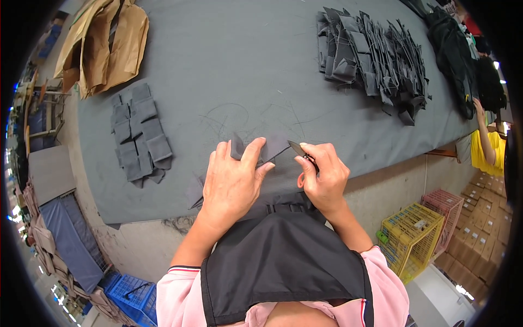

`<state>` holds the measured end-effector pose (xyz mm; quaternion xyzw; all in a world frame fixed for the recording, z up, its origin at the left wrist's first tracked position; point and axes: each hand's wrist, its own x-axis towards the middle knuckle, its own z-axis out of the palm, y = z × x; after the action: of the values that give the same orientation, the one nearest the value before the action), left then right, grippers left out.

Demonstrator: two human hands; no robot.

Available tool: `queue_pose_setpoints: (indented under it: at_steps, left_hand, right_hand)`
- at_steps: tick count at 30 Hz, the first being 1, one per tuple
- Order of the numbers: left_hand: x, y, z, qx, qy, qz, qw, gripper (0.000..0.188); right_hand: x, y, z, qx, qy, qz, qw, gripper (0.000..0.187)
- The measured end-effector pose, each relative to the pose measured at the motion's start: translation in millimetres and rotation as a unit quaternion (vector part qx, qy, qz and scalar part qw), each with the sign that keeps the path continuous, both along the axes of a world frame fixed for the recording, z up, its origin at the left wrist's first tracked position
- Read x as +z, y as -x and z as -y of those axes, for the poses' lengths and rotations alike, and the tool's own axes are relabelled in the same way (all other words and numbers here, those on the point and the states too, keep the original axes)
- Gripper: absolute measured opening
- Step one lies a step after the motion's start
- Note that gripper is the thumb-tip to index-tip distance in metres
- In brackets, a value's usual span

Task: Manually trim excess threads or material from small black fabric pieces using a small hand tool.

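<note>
Dark grey fabric piece (268, 146), small and flat, lying near the front edge of the long grey cloth-covered table (229, 60), pinned under the thumb and fingers of the left hand (231, 182). Left hand spread wide and pressed flat, fingertips on the far side of the piece, thumb across its middle. Right hand (324, 180) just beside, closed narrow around small thread snips (303, 153), dark blade tip touching the right corner of the fabric piece. Both hands close to the table's front edge; a black apron (283, 261) hanging just below it, against the body, with pink sleeves (387, 283) on both sides.

Open room: a wide bare stretch of table behind the hands, up to the far end, marked only with thin chalk lines and loose threads. To the left, well apart, a neat group of overlapping dark grey fabric patches (140, 133). Further back left, a tan folded garment (103, 43) at the table corner. To the right and far, a big loose heap of dark grey pieces (373, 57), then black garments (457, 60) along the right edge.

Beyond the right edge, another person's arm in a yellow top (486, 152). Below, on the floor, a yellow plastic crate (411, 237), a pink crate (451, 210) and a blue crate (133, 294).
</note>
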<state>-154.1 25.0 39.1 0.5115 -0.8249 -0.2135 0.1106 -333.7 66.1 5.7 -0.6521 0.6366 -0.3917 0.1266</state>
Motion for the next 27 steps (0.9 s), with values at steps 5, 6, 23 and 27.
queue_pose_setpoints:
  at_steps: [5,6,23,27]
  left_hand:
    - [-1,0,0,0.012,0.038,0.012,0.999,0.046]
    - [-2,0,0,0.011,0.052,0.011,0.999,0.046]
    - [26,-89,11,-0.009,-0.398,-0.491,0.774,0.046]
    - [-9,-52,26,0.097,-0.277,-0.456,0.840,0.037]
  right_hand:
    - [5,0,-1,-0.015,0.050,0.003,0.999,0.023]
    - [6,-1,-1,-0.011,0.067,0.014,0.998,0.022]
    - [-11,15,44,0.017,-0.270,0.588,0.762,0.012]
    - [-8,6,51,0.051,-0.297,0.630,0.716,0.016]
